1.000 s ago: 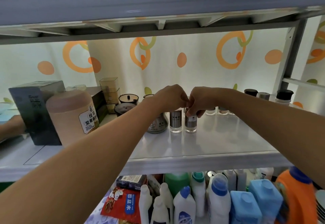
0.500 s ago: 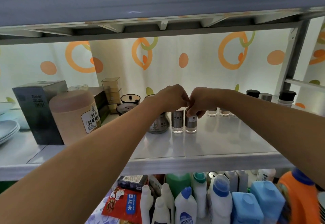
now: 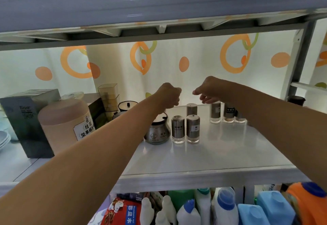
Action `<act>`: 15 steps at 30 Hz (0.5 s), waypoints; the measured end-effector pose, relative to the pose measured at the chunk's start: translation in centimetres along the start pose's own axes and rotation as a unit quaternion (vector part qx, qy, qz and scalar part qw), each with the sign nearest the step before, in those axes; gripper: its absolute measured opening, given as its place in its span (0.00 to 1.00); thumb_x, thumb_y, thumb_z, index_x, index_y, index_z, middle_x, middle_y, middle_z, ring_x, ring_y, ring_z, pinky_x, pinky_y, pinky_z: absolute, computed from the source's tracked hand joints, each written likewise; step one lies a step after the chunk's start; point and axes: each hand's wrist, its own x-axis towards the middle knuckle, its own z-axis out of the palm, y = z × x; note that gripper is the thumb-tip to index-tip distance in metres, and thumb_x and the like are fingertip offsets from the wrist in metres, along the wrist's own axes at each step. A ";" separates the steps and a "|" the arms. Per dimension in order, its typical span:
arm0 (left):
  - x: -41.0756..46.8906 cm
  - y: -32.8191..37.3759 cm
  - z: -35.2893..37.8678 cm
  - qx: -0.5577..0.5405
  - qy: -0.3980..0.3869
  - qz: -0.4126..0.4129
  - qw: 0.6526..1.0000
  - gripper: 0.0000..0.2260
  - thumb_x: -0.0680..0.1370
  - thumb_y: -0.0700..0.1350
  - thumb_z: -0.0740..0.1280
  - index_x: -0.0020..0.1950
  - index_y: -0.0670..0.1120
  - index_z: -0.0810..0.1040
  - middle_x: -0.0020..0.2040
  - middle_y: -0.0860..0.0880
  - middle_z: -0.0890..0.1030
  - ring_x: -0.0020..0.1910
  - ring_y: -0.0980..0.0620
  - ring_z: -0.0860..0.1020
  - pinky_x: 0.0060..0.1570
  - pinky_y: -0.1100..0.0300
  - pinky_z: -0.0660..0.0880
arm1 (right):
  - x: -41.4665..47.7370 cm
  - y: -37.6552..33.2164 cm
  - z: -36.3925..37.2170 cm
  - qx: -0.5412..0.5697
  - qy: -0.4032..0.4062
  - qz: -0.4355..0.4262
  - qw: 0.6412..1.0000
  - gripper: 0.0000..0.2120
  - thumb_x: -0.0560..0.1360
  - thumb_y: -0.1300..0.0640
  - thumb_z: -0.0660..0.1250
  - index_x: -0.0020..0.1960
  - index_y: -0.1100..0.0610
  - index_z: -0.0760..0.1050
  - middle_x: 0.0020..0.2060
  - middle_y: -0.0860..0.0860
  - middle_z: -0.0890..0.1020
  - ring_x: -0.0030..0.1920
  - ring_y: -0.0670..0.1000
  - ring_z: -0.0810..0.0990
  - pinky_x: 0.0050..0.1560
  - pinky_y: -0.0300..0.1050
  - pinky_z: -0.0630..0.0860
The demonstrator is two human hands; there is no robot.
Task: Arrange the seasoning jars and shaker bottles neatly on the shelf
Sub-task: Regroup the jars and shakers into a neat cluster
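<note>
Both hands hover empty above the shelf: left hand loosely clenched, right hand loosely open. Two shaker bottles stand paired mid-shelf, so this pair looks placed. Next probably calls for fetching the jars near the back edge.

Pink canister beside dark box; plates far left; detergent bottles on lower level.
</note>
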 end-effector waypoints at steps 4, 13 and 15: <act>1.3 0.2 0.1 -0.085 -0.033 -0.052 0.994 0.10 0.79 0.45 0.54 0.39 0.45 0.65 0.35 0.48 0.65 0.32 0.52 0.64 0.31 0.61 0.62 | 0.9 0.5 1.0 0.061 -0.062 0.078 0.993 0.21 0.79 0.55 0.65 0.63 0.70 0.69 0.58 0.68 0.77 0.57 0.64 0.79 0.56 0.53 0.78; 2.8 0.8 1.5 -0.054 -0.064 -0.066 0.994 0.16 0.81 0.50 0.52 0.50 0.39 0.71 0.42 0.42 0.76 0.41 0.47 0.76 0.42 0.57 0.73 | 2.8 1.5 1.9 0.059 -0.061 0.116 0.990 0.14 0.82 0.60 0.59 0.60 0.70 0.72 0.52 0.66 0.79 0.55 0.63 0.80 0.60 0.56 0.77; 3.0 0.6 1.8 -0.017 -0.055 -0.053 0.997 0.20 0.81 0.52 0.52 0.55 0.37 0.74 0.50 0.40 0.80 0.50 0.44 0.79 0.51 0.54 0.75 | 3.1 1.6 2.3 0.055 -0.055 0.112 0.991 0.12 0.81 0.61 0.60 0.54 0.70 0.75 0.48 0.65 0.80 0.49 0.61 0.81 0.55 0.55 0.80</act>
